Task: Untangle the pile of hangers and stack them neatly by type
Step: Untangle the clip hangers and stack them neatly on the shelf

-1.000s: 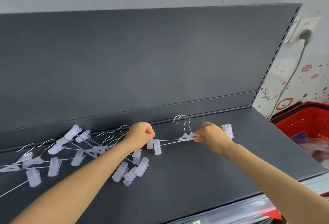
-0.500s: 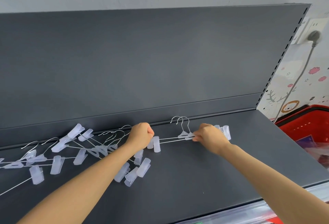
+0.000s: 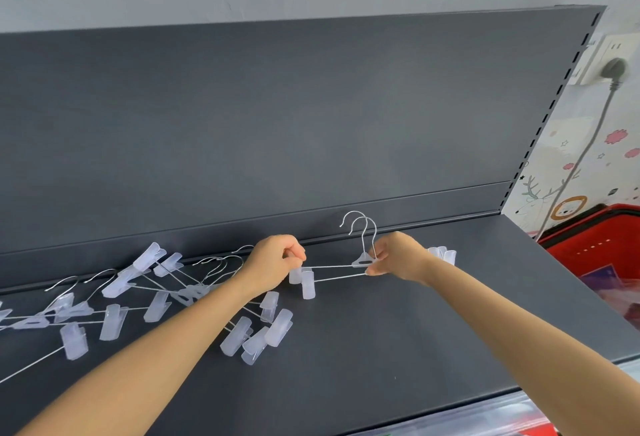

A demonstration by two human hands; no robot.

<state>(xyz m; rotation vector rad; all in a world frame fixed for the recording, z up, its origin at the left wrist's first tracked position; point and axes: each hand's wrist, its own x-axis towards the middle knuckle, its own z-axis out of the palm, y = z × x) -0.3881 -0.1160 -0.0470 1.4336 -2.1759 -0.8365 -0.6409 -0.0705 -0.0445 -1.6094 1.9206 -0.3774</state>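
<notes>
Dark grey shelf (image 3: 398,349) runs in front of me, with a tall grey wall behind it. Near its back edge my left hand (image 3: 277,260) pinches the clip end of two clip hangers (image 3: 332,271). My right hand (image 3: 398,257) pinches their middle, just under the hooks. To do this well, I should line up both hooks and bars, then lay the pair flat, away from the messy pile (image 3: 156,297) on the shelf's left side. My right hand hides most of the far clips (image 3: 441,255), and the pile runs off the left edge of my view, so I cannot count it.
</notes>
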